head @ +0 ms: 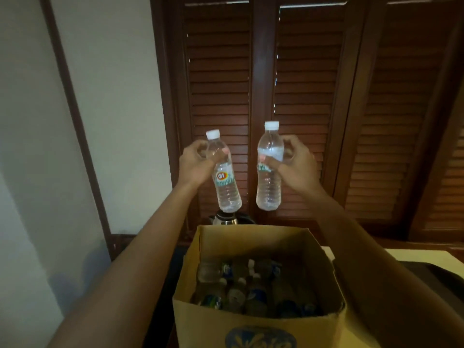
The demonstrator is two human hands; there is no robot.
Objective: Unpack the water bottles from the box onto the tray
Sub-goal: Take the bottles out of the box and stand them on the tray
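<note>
— So, which step is this?
— Carrying: left hand (194, 163) grips one water bottle (224, 175), right hand (296, 165) another water bottle (270, 169), both above the cardboard box's (251, 237) far edge.
— Next?
— Probably finding the tray, which isn't visible.

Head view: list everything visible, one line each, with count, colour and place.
held water bottles: two, clear with white caps, raised above the box; one in the left hand, one in the right
cardboard box: one, tan, open, bottom centre
bottles in the box: several, clear, exact count unclear
kettle: one, metallic, behind the box
louvred doors: dark brown, background
wall: pale, left
left hand: one, fingers wrapped round its bottle
right hand: one, fingers wrapped round its bottle
</note>
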